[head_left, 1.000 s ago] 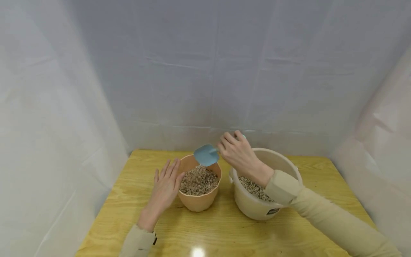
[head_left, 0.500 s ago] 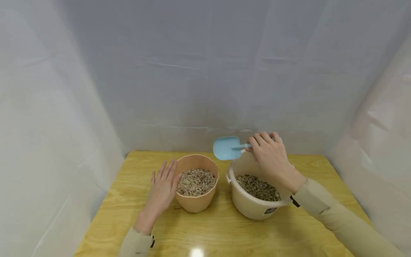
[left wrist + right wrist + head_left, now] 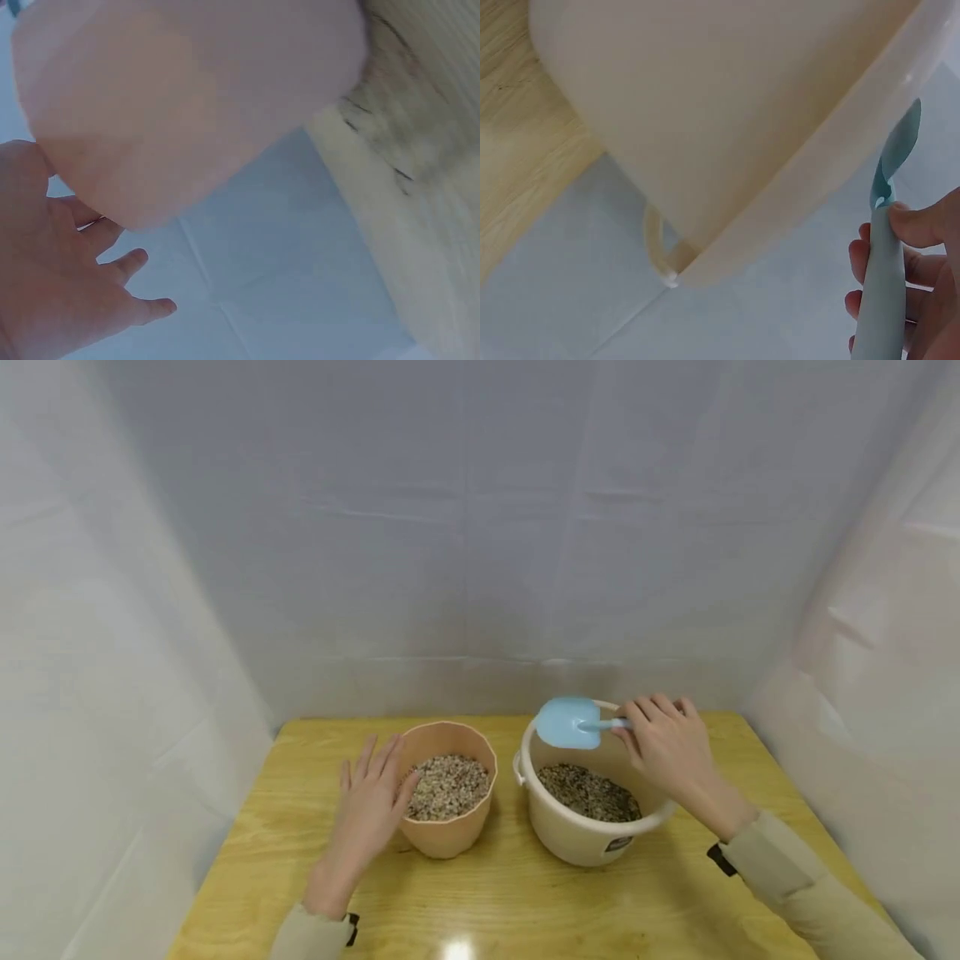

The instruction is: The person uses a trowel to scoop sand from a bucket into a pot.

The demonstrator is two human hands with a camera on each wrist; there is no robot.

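Since a second ago my right hand (image 3: 667, 747) has carried the blue scoop (image 3: 570, 723) away from the peach pot (image 3: 447, 835) and across to the cream bucket (image 3: 592, 839). My fingers are curled round its handle, the blade sticking out to the left of my knuckles, above the bucket's far rim. It is pale blue plastic with a rounded, empty blade. My left hand (image 3: 367, 806) lies flat, fingers straight, against the pot's left side. Both vessels hold gravel on the wooden table (image 3: 525, 902).
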